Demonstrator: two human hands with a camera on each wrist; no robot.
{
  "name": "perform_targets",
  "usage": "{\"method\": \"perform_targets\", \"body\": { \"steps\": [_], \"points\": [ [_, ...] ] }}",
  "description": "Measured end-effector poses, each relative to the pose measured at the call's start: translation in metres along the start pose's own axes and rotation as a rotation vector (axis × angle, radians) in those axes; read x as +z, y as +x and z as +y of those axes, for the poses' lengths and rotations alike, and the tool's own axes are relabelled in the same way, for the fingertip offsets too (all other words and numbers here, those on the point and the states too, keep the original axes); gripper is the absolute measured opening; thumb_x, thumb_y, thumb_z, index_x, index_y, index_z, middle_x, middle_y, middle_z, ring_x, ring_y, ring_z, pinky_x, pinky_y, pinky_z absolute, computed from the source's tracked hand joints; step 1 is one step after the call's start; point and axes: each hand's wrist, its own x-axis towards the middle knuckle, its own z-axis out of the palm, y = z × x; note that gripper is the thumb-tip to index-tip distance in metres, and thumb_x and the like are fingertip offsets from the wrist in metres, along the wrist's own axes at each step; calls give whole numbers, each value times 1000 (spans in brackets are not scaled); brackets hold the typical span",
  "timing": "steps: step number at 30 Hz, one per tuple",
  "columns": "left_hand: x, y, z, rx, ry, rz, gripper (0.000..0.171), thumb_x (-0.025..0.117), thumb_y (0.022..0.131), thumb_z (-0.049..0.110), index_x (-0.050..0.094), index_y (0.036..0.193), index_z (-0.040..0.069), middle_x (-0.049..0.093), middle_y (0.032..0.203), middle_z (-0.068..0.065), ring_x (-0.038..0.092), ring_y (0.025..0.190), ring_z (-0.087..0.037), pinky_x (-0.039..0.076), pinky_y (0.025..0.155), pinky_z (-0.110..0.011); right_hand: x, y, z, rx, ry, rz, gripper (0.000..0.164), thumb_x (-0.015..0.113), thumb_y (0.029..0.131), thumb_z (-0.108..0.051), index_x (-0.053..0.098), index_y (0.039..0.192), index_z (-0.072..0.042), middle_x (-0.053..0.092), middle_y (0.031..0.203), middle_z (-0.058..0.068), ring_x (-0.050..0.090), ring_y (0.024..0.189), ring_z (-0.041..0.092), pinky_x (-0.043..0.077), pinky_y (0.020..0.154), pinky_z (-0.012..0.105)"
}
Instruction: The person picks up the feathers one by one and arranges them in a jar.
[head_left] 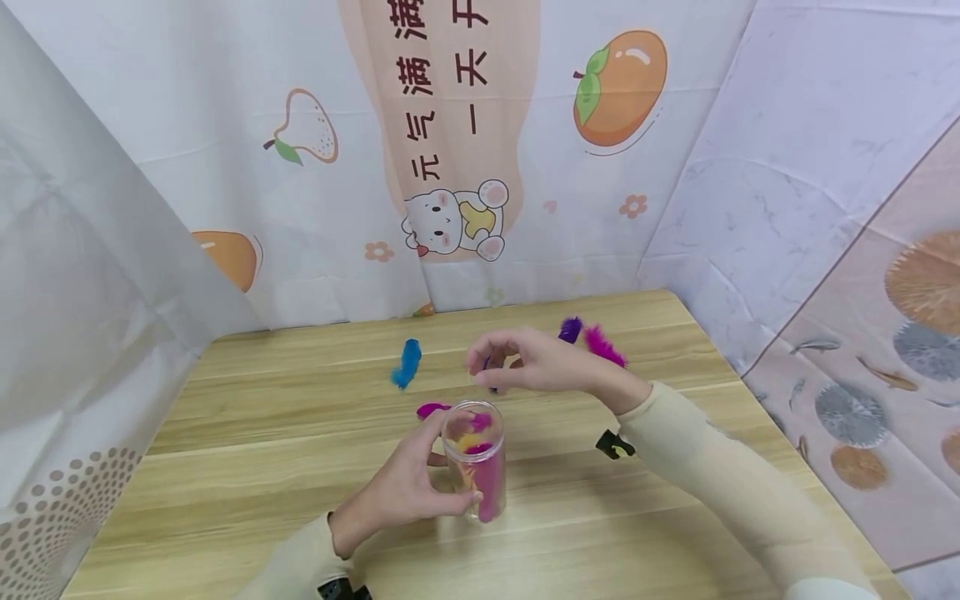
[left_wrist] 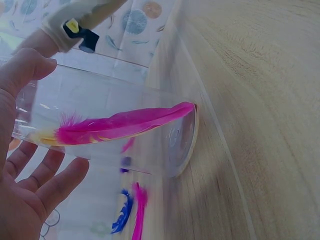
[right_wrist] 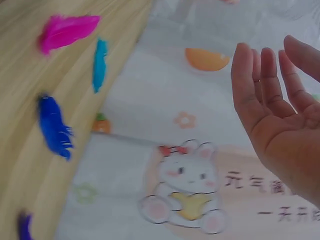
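Note:
My left hand grips a clear jar by its sides near the open top, thumb on one side and fingers on the other. Inside the jar stand a pink feather and something yellow, and the base is right at the tabletop. My right hand hovers above the table beyond the jar's rim, fingers bent loosely. Nothing shows between those fingers in the right wrist view. A dark blue feather lies on the table, partly hidden by this hand in the head view.
A light blue feather lies at the back of the wooden table. One pink feather is just behind the jar. Toward the back right are a purple feather and another pink feather. Printed curtains hang behind.

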Motion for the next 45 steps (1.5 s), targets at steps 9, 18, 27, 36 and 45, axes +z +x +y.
{"method": "perform_targets", "body": {
  "steps": [9, 18, 27, 36, 45],
  "points": [
    [1, 0, 1, -48, -10, 4, 83, 90, 77, 27, 44, 146, 19, 57, 134, -6, 57, 119, -23, 61, 79, -42, 9, 33, 66, 176, -158, -87, 38, 64, 101, -15, 58, 138, -8, 65, 124, 8, 67, 105, 24, 58, 85, 35],
    [1, -1, 2, -69, -2, 4, 80, 90, 78, 28, 45, 144, 31, 56, 134, 7, 57, 120, -23, 60, 81, -47, 38, 65, 92, 174, -310, -256, 50, 64, 99, -8, 49, 145, 4, 54, 143, 23, 54, 131, 35, 45, 108, 42],
    [0, -1, 1, -49, -10, 0, 83, 90, 77, 24, 44, 145, 21, 55, 137, -1, 56, 122, -24, 60, 81, -50, 60, 87, 98, 179, -521, -319, 38, 52, 107, -12, 55, 144, -6, 61, 137, 6, 54, 128, 19, 42, 110, 33],
    [1, 0, 2, -52, -5, 3, 80, 89, 78, 25, 44, 145, 25, 54, 136, 4, 55, 122, -24, 60, 80, -48, 72, 95, 102, 219, -701, -345, 39, 51, 108, -24, 56, 147, -20, 58, 136, 2, 51, 127, 20, 42, 109, 38],
    [3, 1, 2, -40, 13, 0, 81, 90, 78, 27, 43, 144, 28, 54, 136, 4, 54, 122, -25, 61, 79, -46, 70, 91, 112, 218, -549, -267, 29, 63, 102, -24, 69, 130, -19, 64, 115, -9, 57, 109, 9, 47, 97, 27]
  ]
}}
